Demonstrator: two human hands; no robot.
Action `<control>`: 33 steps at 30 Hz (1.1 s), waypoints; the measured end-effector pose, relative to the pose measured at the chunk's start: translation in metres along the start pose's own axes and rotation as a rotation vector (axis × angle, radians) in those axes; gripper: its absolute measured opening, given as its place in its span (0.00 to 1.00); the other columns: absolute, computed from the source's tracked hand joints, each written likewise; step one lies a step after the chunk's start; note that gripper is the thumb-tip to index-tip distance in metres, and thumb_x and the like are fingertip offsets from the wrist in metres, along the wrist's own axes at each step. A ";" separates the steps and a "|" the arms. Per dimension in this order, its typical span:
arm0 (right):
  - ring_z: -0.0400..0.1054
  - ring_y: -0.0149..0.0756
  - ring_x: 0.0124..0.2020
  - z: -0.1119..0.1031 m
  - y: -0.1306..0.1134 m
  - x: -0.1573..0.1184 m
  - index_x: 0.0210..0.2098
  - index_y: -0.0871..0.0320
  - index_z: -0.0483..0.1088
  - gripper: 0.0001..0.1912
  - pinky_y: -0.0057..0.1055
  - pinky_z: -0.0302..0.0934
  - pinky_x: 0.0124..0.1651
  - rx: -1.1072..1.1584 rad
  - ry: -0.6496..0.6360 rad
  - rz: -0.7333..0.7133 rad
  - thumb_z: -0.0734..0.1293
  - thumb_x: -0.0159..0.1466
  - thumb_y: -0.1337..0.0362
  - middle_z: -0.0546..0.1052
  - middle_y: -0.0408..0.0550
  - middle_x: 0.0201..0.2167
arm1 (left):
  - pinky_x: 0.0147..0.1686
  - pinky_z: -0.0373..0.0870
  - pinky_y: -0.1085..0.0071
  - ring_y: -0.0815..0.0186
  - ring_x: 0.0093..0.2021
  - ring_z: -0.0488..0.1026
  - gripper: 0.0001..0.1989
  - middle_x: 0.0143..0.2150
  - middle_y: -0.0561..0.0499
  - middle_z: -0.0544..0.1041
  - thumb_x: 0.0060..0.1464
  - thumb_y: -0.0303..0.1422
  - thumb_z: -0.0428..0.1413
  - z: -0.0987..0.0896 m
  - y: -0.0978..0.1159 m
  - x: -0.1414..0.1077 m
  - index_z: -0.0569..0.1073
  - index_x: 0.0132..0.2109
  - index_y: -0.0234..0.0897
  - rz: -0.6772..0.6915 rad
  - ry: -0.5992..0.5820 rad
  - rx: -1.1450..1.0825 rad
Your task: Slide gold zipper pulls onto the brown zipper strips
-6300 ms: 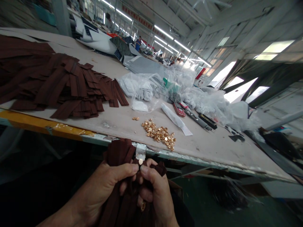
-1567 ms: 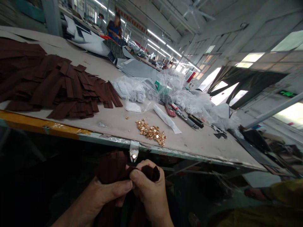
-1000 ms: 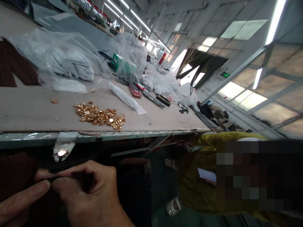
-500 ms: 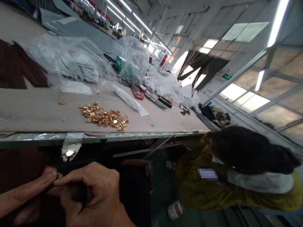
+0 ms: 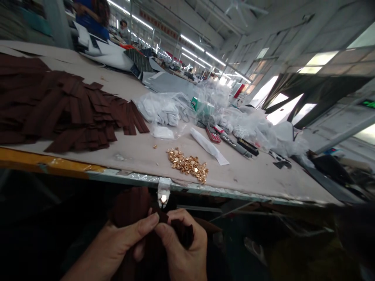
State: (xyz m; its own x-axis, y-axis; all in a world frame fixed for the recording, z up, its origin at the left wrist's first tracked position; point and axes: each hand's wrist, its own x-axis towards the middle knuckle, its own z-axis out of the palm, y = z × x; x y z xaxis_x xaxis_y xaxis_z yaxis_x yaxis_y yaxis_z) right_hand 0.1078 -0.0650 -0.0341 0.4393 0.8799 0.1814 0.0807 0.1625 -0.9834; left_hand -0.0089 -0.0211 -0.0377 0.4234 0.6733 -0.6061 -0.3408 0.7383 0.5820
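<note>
Stretching away from the person, the worktable (image 5: 258, 177) is the largest thing, and its near edge runs slanting just beyond the two hands. On its left part lies a wide pile of brown strips (image 5: 73, 105), many crossing one over another. Farther back, near the middle of the tabletop, lie clear plastic bags (image 5: 166, 109).

Below the near edge, the left hand (image 5: 117, 238) holds a bundle of dark brown fabric (image 5: 131, 205), which stands up beyond its thumb. The right hand (image 5: 186, 246) is closed narrowly on an end of this fabric, and the end curls among its fingers. The two thumb tips are just beside each other. How the fabric is folded between them I cannot tell, because it is dark there.

On the table, near its edge, lies a heap of gold pieces (image 5: 190, 166). Between heap and hands a small pale fitting (image 5: 164, 185) hangs at the edge, and at its lower tip one gold piece (image 5: 163, 198) shines.

In my judgement, the step in hand is arranging the fabric end between the fingertips. The next move calls for a firm pinch and an even end, kept straight before the fitting.
</note>
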 end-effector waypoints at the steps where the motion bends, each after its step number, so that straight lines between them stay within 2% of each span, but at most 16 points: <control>1: 0.63 0.31 0.27 0.000 0.001 0.001 0.26 0.57 0.71 0.06 0.26 0.58 0.31 -0.035 0.015 -0.056 0.71 0.57 0.65 0.70 0.40 0.24 | 0.17 0.62 0.77 0.72 0.15 0.64 0.24 0.12 0.54 0.66 0.38 0.42 0.69 -0.001 -0.001 0.001 0.66 0.12 0.35 -0.010 -0.036 0.001; 3: 0.64 0.32 0.29 0.002 0.003 0.002 0.26 0.56 0.72 0.05 0.27 0.59 0.33 -0.033 0.047 -0.120 0.72 0.56 0.65 0.71 0.41 0.25 | 0.18 0.63 0.76 0.71 0.16 0.64 0.24 0.12 0.54 0.66 0.39 0.44 0.68 -0.004 -0.001 0.003 0.66 0.13 0.35 -0.060 -0.103 -0.014; 4: 0.64 0.31 0.27 0.002 0.002 0.002 0.26 0.57 0.72 0.06 0.26 0.59 0.31 0.016 0.056 -0.092 0.72 0.56 0.63 0.71 0.41 0.24 | 0.19 0.63 0.75 0.71 0.17 0.64 0.25 0.13 0.54 0.66 0.40 0.44 0.68 -0.004 -0.001 0.003 0.66 0.12 0.35 -0.065 -0.117 -0.034; 6: 0.59 0.26 0.20 0.002 0.000 0.003 0.26 0.57 0.71 0.11 0.24 0.57 0.23 0.170 0.042 0.077 0.73 0.56 0.57 0.70 0.41 0.22 | 0.20 0.64 0.75 0.71 0.17 0.64 0.24 0.13 0.54 0.65 0.41 0.45 0.67 -0.004 0.001 0.003 0.67 0.14 0.34 -0.053 -0.119 -0.071; 9: 0.45 0.19 0.10 0.001 -0.005 0.005 0.26 0.59 0.71 0.19 0.20 0.44 0.13 0.344 -0.058 0.367 0.71 0.56 0.49 0.65 0.37 0.14 | 0.22 0.65 0.73 0.71 0.17 0.64 0.20 0.14 0.56 0.65 0.42 0.45 0.67 -0.001 0.008 0.003 0.72 0.17 0.34 0.002 -0.111 -0.026; 12: 0.42 0.18 0.08 0.000 -0.009 0.010 0.22 0.60 0.69 0.20 0.18 0.46 0.12 0.403 -0.112 0.476 0.70 0.56 0.48 0.56 0.32 0.08 | 0.23 0.68 0.68 0.67 0.17 0.67 0.19 0.13 0.55 0.65 0.41 0.44 0.67 0.000 0.014 0.004 0.72 0.17 0.36 0.037 -0.112 0.048; 14: 0.43 0.18 0.08 0.001 -0.010 0.013 0.21 0.60 0.68 0.18 0.18 0.48 0.11 0.440 -0.113 0.504 0.70 0.55 0.51 0.57 0.32 0.08 | 0.22 0.69 0.68 0.66 0.17 0.67 0.19 0.13 0.55 0.66 0.41 0.43 0.66 0.001 0.017 0.005 0.71 0.17 0.36 0.047 -0.112 0.053; 20: 0.43 0.17 0.07 0.004 -0.007 0.020 0.18 0.61 0.69 0.14 0.17 0.44 0.09 0.492 -0.124 0.522 0.70 0.53 0.58 0.64 0.37 0.11 | 0.20 0.66 0.73 0.70 0.16 0.64 0.14 0.15 0.56 0.68 0.41 0.39 0.67 0.007 0.022 0.004 0.73 0.21 0.35 0.069 -0.129 0.031; 24: 0.43 0.19 0.07 0.004 -0.005 0.022 0.19 0.61 0.69 0.13 0.17 0.44 0.09 0.490 -0.131 0.527 0.69 0.54 0.59 0.60 0.35 0.08 | 0.19 0.65 0.74 0.71 0.16 0.64 0.12 0.15 0.56 0.69 0.40 0.36 0.68 0.011 0.025 0.002 0.74 0.22 0.35 0.071 -0.130 -0.009; 28: 0.43 0.20 0.07 0.006 -0.005 0.023 0.19 0.60 0.69 0.12 0.17 0.44 0.09 0.514 -0.153 0.529 0.69 0.54 0.60 0.56 0.33 0.06 | 0.22 0.71 0.69 0.66 0.17 0.69 0.11 0.17 0.53 0.72 0.40 0.37 0.68 0.012 0.023 0.005 0.76 0.26 0.35 0.026 -0.154 -0.037; 31: 0.46 0.19 0.09 0.007 -0.006 0.024 0.19 0.61 0.70 0.11 0.17 0.42 0.10 0.536 -0.135 0.525 0.69 0.53 0.61 0.62 0.36 0.10 | 0.25 0.74 0.65 0.61 0.20 0.73 0.12 0.21 0.49 0.76 0.40 0.38 0.67 0.011 0.021 0.007 0.78 0.29 0.34 -0.010 -0.175 -0.045; 33: 0.47 0.17 0.09 0.008 -0.008 0.026 0.19 0.62 0.69 0.11 0.16 0.40 0.10 0.515 -0.125 0.508 0.69 0.53 0.62 0.67 0.39 0.14 | 0.24 0.73 0.66 0.62 0.20 0.73 0.12 0.21 0.49 0.76 0.40 0.38 0.68 0.012 0.022 0.008 0.78 0.29 0.34 0.009 -0.160 -0.039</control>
State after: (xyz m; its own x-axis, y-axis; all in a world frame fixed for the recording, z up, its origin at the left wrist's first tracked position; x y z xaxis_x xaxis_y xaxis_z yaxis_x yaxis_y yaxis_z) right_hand 0.1115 -0.0399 -0.0211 0.2027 0.9419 -0.2680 -0.5503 -0.1168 -0.8268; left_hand -0.0028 -0.0004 -0.0234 0.5476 0.6672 -0.5049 -0.3765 0.7354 0.5634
